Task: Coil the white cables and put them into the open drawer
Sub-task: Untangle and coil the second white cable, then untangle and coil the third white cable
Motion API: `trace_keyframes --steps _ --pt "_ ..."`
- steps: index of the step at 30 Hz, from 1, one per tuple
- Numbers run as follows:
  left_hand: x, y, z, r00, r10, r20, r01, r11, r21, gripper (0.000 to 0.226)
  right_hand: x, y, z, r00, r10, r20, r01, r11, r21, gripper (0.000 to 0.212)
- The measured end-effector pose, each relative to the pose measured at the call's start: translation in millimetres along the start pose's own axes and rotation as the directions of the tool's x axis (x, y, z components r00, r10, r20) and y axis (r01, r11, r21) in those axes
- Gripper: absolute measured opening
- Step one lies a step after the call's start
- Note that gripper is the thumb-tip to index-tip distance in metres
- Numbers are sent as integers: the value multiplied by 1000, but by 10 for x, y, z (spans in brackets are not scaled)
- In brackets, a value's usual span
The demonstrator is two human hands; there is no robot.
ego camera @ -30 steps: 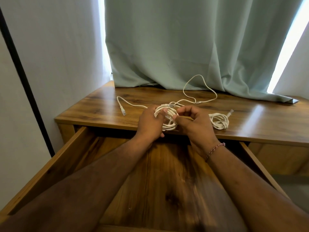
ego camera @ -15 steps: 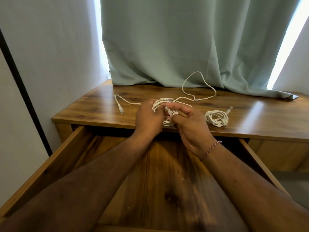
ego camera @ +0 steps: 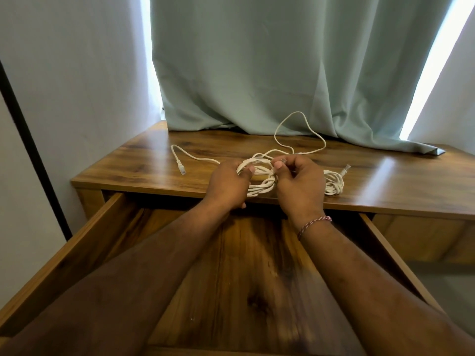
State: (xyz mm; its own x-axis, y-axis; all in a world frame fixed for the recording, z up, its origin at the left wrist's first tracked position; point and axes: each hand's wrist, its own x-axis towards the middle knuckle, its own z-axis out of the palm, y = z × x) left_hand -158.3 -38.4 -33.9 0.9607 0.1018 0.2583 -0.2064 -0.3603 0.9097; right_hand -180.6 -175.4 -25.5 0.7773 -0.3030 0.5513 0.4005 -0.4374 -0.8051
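Observation:
A half-coiled white cable (ego camera: 261,179) hangs between both hands above the desk's front edge. My left hand (ego camera: 227,185) grips the coil's left side. My right hand (ego camera: 299,183) pinches the coil's right side, with a plug end at its fingertips. Loose cable (ego camera: 299,132) trails back over the desk toward the curtain, and another tail ends in a clear plug (ego camera: 181,169) at the left. A second coiled white cable (ego camera: 334,185) lies on the desk just right of my right hand. The open wooden drawer (ego camera: 84,245) sits below my forearms, its floor bare.
The wooden desk (ego camera: 401,186) stands against a pale green curtain (ego camera: 270,68) that drapes onto its back edge. A white wall closes in on the left. A dark vertical pole (ego camera: 30,140) runs along that wall.
My right hand has turned and shifted slightly right along the coil, its fingers now pinching the plug end at the top. The left hand keeps its grip.

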Motion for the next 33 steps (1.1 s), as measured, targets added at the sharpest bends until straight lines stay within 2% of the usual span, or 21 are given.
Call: trace_keyframes --steps 3,5,7,10,13,15,16,18,19,24,26,28,30,33 --pt "33 -37 30 999 -32 39 34 998 -48 24 60 19 -21 982 191 -9 -184 957 225 9" --pt "40 -27 70 995 -52 86 61 994 -96 23 100 -3 -70 943 331 26 -306 838 451 15" --pt "43 -27 104 986 -85 145 110 979 -174 22 123 -15 -134 900 424 103 -402 716 571 19" --pt "-8 -99 109 963 -132 236 204 929 -310 20 106 80 -191 861 445 246 -500 650 572 20" --pt "-86 -113 144 952 -141 270 248 873 -419 23 116 171 -194 839 449 307 -544 666 511 16" --pt "-115 -43 189 944 -154 293 290 813 -505 23 151 231 -187 868 430 248 -496 736 461 7" --pt "-120 -5 205 939 -160 306 307 789 -531 23 169 263 -186 906 383 181 -424 816 394 9" --pt "-129 54 253 928 -171 330 336 765 -550 27 177 301 -221 978 202 59 -210 964 164 20" --pt "-130 71 271 927 -179 330 344 755 -559 30 189 316 -250 991 127 51 -131 988 77 21" --pt "-72 17 279 932 -240 273 361 700 -617 59 255 343 -394 955 33 295 -16 998 -57 15" --pt "-56 5 264 934 -235 270 354 710 -609 68 268 383 -419 925 -43 377 112 980 -163 28" --pt "-67 23 264 954 -207 216 292 805 -517 73 284 431 -402 913 -54 404 180 943 -280 41" --pt "-74 32 260 982 -140 125 171 942 -290 71 296 474 -387 923 -44 381 205 896 -393 44" --pt "-63 5 224 999 -9 53 11 999 -34 67 313 535 -427 949 -55 310 218 824 -523 39"
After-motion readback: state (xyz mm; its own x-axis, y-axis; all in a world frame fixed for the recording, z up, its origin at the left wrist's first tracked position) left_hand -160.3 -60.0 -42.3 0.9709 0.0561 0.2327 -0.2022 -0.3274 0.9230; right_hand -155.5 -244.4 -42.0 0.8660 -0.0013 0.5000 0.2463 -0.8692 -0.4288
